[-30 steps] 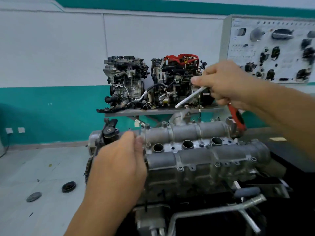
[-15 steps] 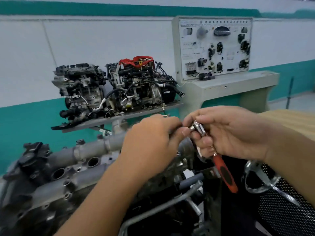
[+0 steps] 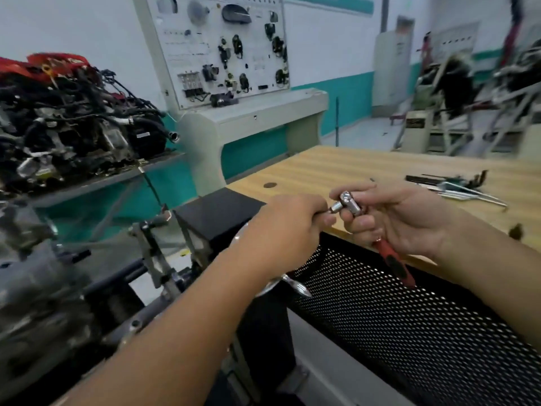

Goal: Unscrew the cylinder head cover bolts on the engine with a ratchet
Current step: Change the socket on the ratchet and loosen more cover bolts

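Note:
My right hand [image 3: 407, 218] grips a ratchet [image 3: 351, 205] near its chrome head, and the red and black handle [image 3: 393, 263] hangs down below the palm. My left hand [image 3: 288, 227] pinches the socket or extension on the ratchet head, fingers curled around it. Both hands are held above the edge of a wooden workbench [image 3: 366, 171]. The grey engine [image 3: 35, 282] with the cylinder head cover is at the far left, blurred and partly cut off by the frame edge.
Several hand tools [image 3: 456, 186] lie on the wooden bench at the right. A black perforated metal panel [image 3: 395, 317] runs below the bench edge. Another engine with red parts [image 3: 67, 121] sits on a shelf at left. A white training panel [image 3: 222, 48] stands behind.
The view has swung right, away from the engine toward the bench. My left hand left the cylinder head cover and came to the ratchet head; my right hand lowered the ratchet.

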A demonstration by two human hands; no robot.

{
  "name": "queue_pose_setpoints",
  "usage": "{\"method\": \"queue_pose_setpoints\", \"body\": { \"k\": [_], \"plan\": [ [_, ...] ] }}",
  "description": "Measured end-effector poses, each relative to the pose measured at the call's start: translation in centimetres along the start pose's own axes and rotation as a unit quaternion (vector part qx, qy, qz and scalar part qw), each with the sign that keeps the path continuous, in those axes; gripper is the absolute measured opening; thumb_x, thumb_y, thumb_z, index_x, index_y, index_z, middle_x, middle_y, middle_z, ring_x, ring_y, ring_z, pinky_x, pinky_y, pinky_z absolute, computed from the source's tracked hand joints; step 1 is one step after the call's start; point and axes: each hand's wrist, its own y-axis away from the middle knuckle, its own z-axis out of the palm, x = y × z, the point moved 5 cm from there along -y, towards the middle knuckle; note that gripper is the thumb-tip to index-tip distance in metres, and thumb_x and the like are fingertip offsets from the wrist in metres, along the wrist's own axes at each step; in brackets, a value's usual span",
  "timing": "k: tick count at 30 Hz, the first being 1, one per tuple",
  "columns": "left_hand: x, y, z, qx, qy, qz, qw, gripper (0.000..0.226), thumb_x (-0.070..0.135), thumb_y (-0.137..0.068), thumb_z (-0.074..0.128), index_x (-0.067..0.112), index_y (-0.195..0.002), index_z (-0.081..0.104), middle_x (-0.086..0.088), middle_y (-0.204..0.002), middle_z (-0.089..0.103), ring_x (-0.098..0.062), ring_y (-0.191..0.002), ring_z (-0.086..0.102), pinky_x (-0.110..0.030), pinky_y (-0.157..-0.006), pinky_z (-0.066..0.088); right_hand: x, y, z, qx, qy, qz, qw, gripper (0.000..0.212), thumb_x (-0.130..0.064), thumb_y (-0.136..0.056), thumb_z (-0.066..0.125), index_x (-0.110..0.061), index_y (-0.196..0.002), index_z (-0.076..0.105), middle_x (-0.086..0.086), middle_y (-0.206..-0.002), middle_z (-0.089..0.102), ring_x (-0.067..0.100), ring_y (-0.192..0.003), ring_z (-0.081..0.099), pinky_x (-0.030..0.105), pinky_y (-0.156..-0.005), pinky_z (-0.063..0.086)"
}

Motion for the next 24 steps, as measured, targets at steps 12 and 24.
{"method": "queue_pose_setpoints", "body": {
  "k": [12,24],
  "plan": [
    [8.1,-12.8,13.1,-0.025,0.093,0.066,0.993,0.015,0.035,-0.102,0.059,0.029,-0.088,0.058,0.007,-0.075,0.057,-0.02,-0.075,0.056,-0.036,-0.065,0.042,-4.8,9.0,-17.1,0.11,0.086,-0.023,0.99,0.038,-0.015,-0.065,0.09,-0.012,-0.101,0.078,0.017,-0.077,0.067,0.013,-0.05,0.052,0.023,-0.046,0.043],
    [3.0,-19.8,20.6,-0.006,0.048,-0.151,0.987,0.027,0.049,-0.095,0.066,0.023,-0.097,0.072,0.01,-0.079,0.056,-0.007,-0.073,0.054,-0.027,-0.056,0.038,-6.2,12.6,-27.0,0.482,-0.038,-0.221,0.847,0.01,-0.004,-0.1,0.059,-0.003,-0.105,0.068,0.014,-0.082,0.071,0.018,-0.066,0.072,0.025,-0.058,0.06]
  ]
}}
